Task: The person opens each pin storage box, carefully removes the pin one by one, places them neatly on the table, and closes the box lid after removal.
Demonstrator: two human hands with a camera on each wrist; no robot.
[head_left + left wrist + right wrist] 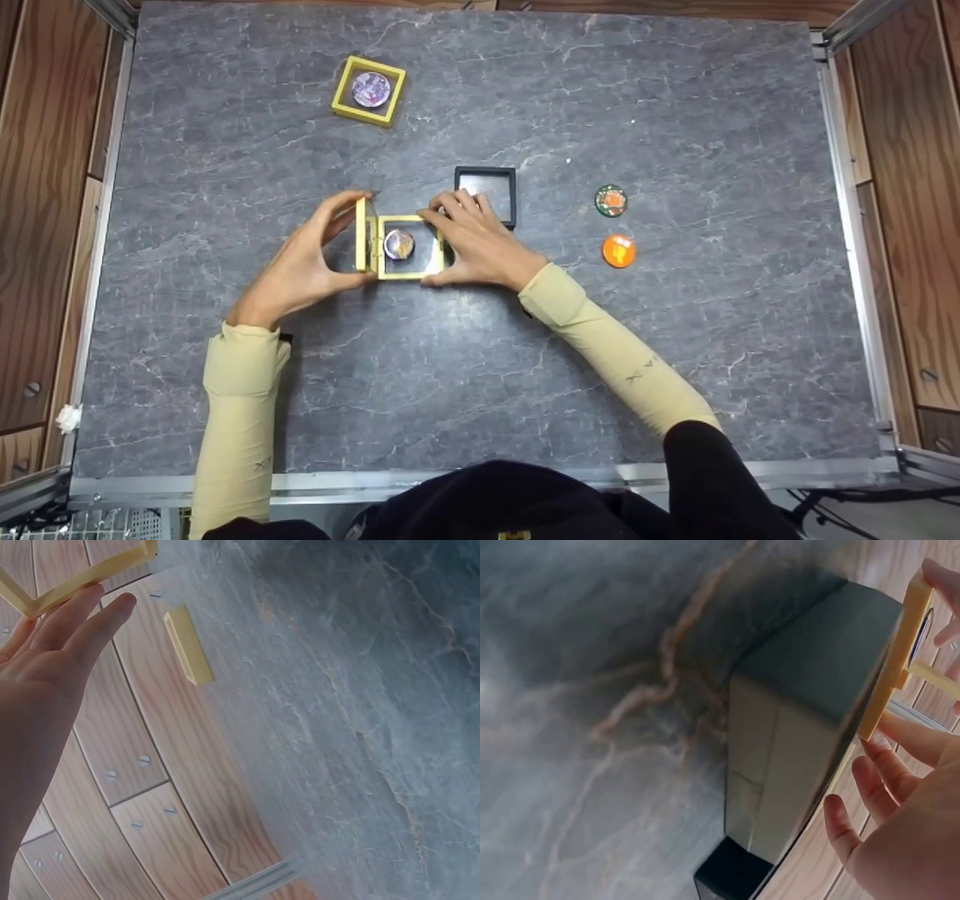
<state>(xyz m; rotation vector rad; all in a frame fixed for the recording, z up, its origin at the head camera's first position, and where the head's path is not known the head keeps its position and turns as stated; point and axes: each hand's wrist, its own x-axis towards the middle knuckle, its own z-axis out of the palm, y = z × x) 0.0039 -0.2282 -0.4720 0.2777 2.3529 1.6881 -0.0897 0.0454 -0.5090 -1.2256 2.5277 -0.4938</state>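
A small yellow hinged display frame (405, 277) lies unfolded near the middle of the table. Its left half, the lid (361, 236), stands nearly upright, and my left hand (296, 259) grips it between thumb at the near end and fingers at the far end. On the clear film of the flat half sits a round badge (399, 244), towards the hinge side. My right hand (484, 247) pinches that half's right side by its near and far corners. In the right wrist view, this yellow frame (900, 652) is seen edge-on at my fingertips.
Just behind my right hand lies a black square frame (512, 199), partly covered by the fingers. Farther back on the left is another yellow frame (360, 117) holding a purple badge (370, 90). To the right lie a green badge (611, 201) and an orange badge (619, 251).
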